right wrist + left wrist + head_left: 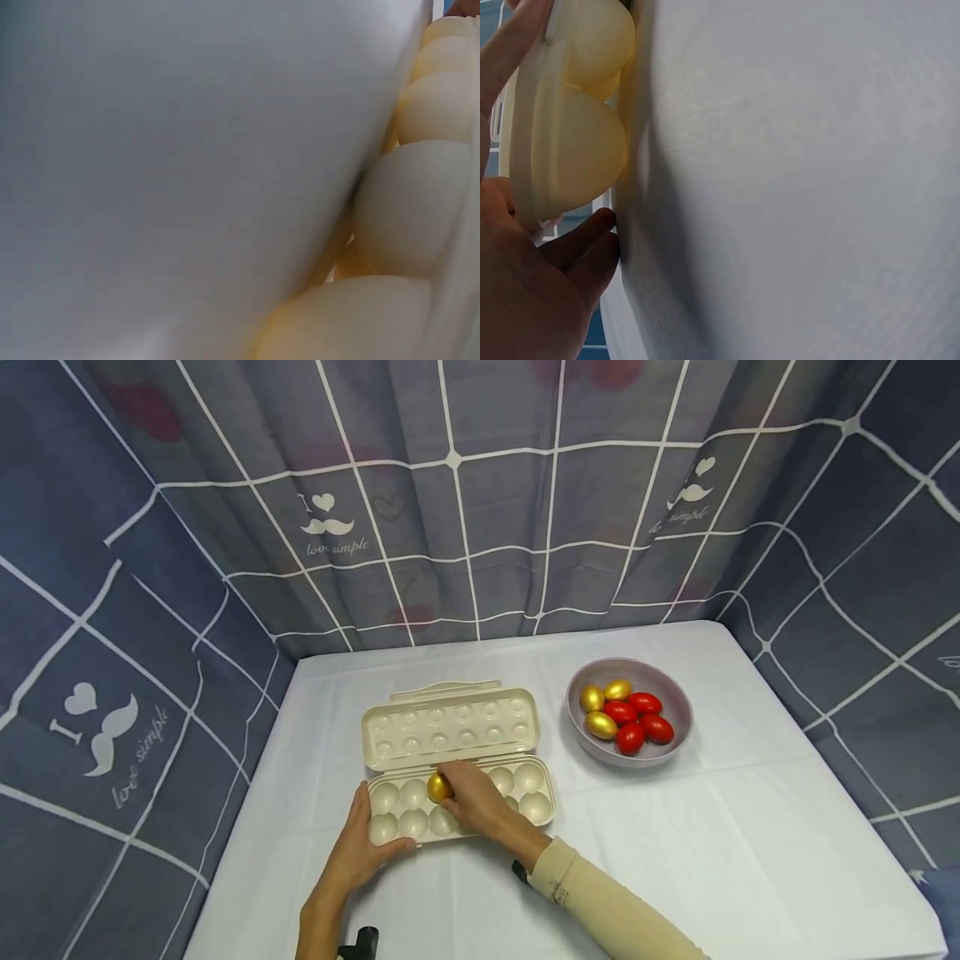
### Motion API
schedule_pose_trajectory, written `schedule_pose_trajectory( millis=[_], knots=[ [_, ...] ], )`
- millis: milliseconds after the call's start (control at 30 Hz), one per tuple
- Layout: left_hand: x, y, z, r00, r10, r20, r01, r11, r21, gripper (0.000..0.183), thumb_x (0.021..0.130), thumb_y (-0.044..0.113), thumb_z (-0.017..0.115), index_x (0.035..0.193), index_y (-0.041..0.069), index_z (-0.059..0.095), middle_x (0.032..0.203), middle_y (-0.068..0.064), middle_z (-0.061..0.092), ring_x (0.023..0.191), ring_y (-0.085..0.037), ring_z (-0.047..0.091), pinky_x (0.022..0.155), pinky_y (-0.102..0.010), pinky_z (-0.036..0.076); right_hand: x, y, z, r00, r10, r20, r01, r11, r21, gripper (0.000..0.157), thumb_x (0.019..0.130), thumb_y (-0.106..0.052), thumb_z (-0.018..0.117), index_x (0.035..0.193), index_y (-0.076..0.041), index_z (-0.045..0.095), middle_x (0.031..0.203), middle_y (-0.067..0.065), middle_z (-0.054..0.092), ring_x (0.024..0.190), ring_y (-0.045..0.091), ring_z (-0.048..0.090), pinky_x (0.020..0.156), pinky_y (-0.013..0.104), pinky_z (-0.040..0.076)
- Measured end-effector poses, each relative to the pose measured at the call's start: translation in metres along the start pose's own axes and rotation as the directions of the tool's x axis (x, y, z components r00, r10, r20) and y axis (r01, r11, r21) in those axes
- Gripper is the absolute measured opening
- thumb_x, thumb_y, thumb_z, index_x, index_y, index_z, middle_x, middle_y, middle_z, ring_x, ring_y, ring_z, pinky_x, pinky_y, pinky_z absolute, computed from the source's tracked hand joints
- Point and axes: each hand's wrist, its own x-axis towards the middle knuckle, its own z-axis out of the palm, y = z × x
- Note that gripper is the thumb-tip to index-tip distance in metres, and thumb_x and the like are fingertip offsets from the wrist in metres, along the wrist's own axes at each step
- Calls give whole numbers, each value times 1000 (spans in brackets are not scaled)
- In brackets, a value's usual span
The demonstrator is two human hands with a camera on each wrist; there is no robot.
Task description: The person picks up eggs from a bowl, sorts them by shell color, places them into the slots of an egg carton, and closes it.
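Observation:
A cream plastic egg box [413, 822] lies on the table with its lid [450, 727] folded back, away from me. My left hand [352, 852] holds the box's left end, thumb along the front edge and fingers along the side. In the left wrist view, that hand [532, 285] is against the box's rim, beside the rounded cups [592, 150]. With my right hand [476, 797] I pinch a golden egg [437, 787] at a back-row cup. The hand covers several cups; whether the egg touches the bottom cannot be seen. Cup undersides [412, 202] fill the right wrist view's edge.
Right of the box stands a round pinkish-grey bowl [678, 735] with three golden eggs [601, 725] and several red ones [630, 738]. White cloth covers the table [712, 843]. A grey checked curtain [495, 510] hangs behind and along both sides.

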Motion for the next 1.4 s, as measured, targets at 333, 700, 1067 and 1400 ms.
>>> schedule_pose_trajectory(
  millis=[333,700,1067,1400],
  knots=[
    [0,-3,1,1000,-3,-5,3,1000,-8,133,71,47,87,155,-5,-2,161,-26,1,147,-42,5,115,-57,13,-3,-4,-5,1000,-1,-1,1,1000,23,42,80,-8,79,119,-5,64,115,7,64,105,21,60,92,31,49],
    [-1,-2,1,1000,-1,-8,1,1000,-15,132,72,44,87,155,-5,-2,162,-25,1,147,-41,6,115,-57,14,-5,1,-20,998,18,62,-31,974,223,36,82,-9,77,117,-10,67,107,2,67,94,17,62,83,29,49],
    [0,0,1,1000,-17,-17,16,1000,-23,134,70,47,87,156,-1,-3,162,-24,0,147,-42,5,115,-58,12,-19,22,-51,993,64,-96,-5,854,520,53,85,-13,78,132,4,60,131,13,62,124,28,56,103,42,44],
    [-3,-1,1,1000,-10,-24,9,1000,-21,133,69,45,88,156,-3,-1,162,-25,1,147,-43,6,115,-58,13,-53,34,-117,965,132,-225,20,823,567,49,83,3,76,128,12,58,129,28,58,123,42,54,103,49,42]
  ],
)
